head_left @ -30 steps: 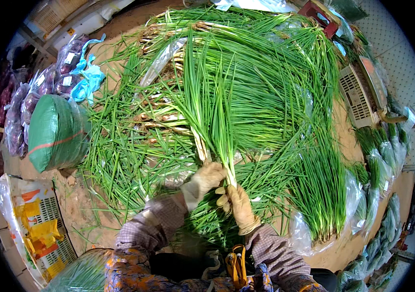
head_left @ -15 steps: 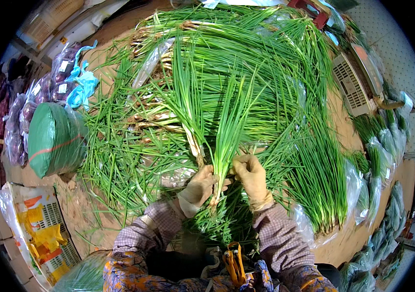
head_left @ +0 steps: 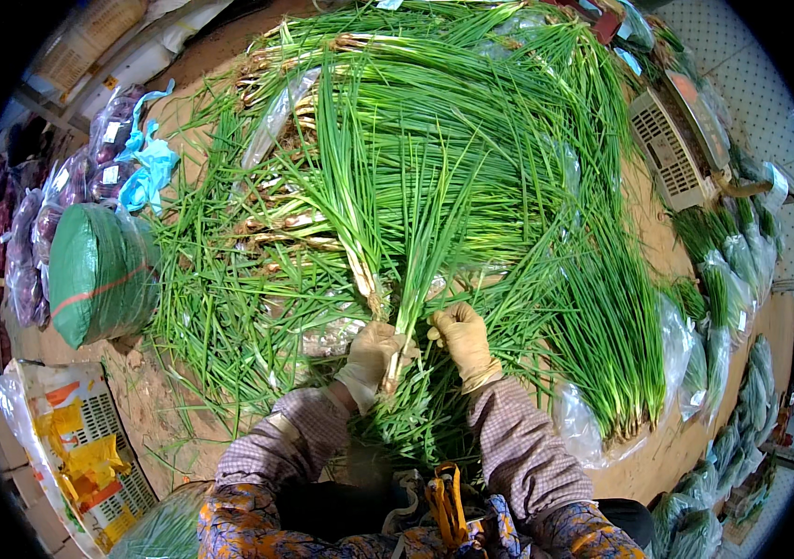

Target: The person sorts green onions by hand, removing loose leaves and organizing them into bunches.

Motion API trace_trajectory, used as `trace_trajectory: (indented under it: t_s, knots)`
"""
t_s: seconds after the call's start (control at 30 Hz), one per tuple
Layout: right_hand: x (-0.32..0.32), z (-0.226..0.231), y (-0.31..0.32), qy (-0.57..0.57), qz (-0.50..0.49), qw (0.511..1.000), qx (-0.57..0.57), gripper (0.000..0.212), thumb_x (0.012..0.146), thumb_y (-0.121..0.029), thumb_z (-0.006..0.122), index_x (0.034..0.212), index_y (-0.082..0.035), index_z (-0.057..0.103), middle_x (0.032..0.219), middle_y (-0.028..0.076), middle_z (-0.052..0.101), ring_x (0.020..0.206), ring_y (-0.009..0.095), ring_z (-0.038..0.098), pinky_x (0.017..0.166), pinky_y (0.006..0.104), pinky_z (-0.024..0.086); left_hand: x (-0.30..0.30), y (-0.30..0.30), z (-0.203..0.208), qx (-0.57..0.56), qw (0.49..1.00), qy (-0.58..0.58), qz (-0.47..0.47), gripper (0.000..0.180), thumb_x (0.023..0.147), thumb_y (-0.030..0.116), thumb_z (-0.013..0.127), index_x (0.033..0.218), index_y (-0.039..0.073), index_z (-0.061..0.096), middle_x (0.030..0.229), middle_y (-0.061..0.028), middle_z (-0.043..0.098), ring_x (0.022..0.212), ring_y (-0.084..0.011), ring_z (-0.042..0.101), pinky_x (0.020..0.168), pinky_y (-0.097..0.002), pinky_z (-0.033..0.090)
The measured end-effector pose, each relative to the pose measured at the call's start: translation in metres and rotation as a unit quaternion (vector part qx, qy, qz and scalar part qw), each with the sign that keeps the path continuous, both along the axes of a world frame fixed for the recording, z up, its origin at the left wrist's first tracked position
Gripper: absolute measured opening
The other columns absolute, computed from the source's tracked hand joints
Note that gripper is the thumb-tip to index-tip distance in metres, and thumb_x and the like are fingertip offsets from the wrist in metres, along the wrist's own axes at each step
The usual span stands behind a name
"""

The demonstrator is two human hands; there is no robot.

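My left hand, in a pale glove, is closed around the white lower stems of a small bunch of green onions. Their leaves point away from me and their root ends towards me. Just right of these stems is my gloved right hand, its fingers curled in a pinch; whatever is between them is too small to make out. Beyond my left hand another bunch of green onions lies with its roots towards me. Loose green leaves lie below my hands.
A broad heap of green onions covers the far middle. Neatly lined-up green onions lie on clear plastic at the right. A green wrapped bundle, bagged purple produce and a lined crate stand left. Beige crate far right.
My right hand has moved slightly left and now sits a little apart from the stems. The bunch in my left hand has shifted left and a bit towards me.
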State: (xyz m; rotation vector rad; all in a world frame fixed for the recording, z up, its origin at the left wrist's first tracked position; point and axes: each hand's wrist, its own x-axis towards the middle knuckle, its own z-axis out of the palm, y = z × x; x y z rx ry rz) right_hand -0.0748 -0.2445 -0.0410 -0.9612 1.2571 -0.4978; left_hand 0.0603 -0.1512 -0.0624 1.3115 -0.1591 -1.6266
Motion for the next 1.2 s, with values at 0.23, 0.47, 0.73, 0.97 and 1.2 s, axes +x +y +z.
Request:
trace_trajectory:
  t_s: [0.23, 0.47, 0.73, 0.97, 1.2]
  knots:
    - [-0.003, 0.000, -0.003, -0.044, -0.066, 0.997, -0.014, 0.019, 0.085, -0.019, 0.058, 0.082, -0.002, 0.050, 0.068, 0.007, 0.061, 0.050, 0.010, 0.051, 0.045, 0.0200, 0.040, -0.009, -0.001, 0.009, -0.045, 0.998, 0.029, 0.044, 0.025, 0.084, 0.007, 0.049, 0.101, -0.002, 0.033, 0.097, -0.0229, 0.054, 0.082, -0.0322, 0.062, 0.071, -0.0403, 0.054]
    - [-0.003, 0.015, 0.001, -0.036, 0.025, 0.998, 0.038, 0.026, 0.087, -0.024, 0.056, 0.092, 0.002, 0.051, 0.075, 0.008, 0.062, 0.059, 0.010, 0.055, 0.054, 0.0208, 0.044, 0.058, 0.004, -0.026, -0.297, 0.951, -0.010, 0.083, 0.022, 0.086, 0.008, 0.048, 0.105, -0.003, 0.043, 0.093, -0.0247, 0.058, 0.071, -0.0264, 0.063, 0.061, -0.0362, 0.055]
    - [0.011, -0.006, 0.007, -0.061, 0.100, 0.993, 0.013, 0.024, 0.087, -0.017, 0.054, 0.101, 0.002, 0.053, 0.084, 0.008, 0.062, 0.070, 0.012, 0.057, 0.063, 0.0222, 0.046, 0.181, 0.036, 0.056, -0.055, 0.828, -0.438, 0.346, 0.038, 0.089, 0.015, 0.049, 0.120, -0.003, 0.036, 0.117, -0.0199, 0.048, 0.095, -0.0196, 0.055, 0.077, -0.0273, 0.048]
    - [0.081, -0.021, -0.018, 0.170, 0.269, 0.932, -0.176, 0.051, 0.075, -0.033, 0.066, 0.106, 0.004, 0.052, 0.093, 0.017, 0.063, 0.086, 0.027, 0.061, 0.078, 0.0334, 0.046, 0.103, 0.001, 0.004, 0.000, 0.915, -0.402, -0.035, 0.038, 0.084, 0.024, 0.056, 0.118, 0.006, 0.049, 0.117, -0.0131, 0.053, 0.109, -0.0233, 0.051, 0.094, -0.0322, 0.040]
    - [0.078, 0.013, 0.006, 0.084, 0.281, 0.948, -0.121, 0.029, 0.075, -0.026, 0.068, 0.083, -0.002, 0.054, 0.077, 0.011, 0.062, 0.070, 0.019, 0.060, 0.061, 0.0292, 0.046, 0.072, -0.041, 0.022, -0.079, 0.990, -0.118, -0.012, 0.029, 0.083, 0.006, 0.056, 0.110, -0.001, 0.048, 0.091, -0.0064, 0.060, 0.075, -0.0114, 0.058, 0.069, -0.0232, 0.049]
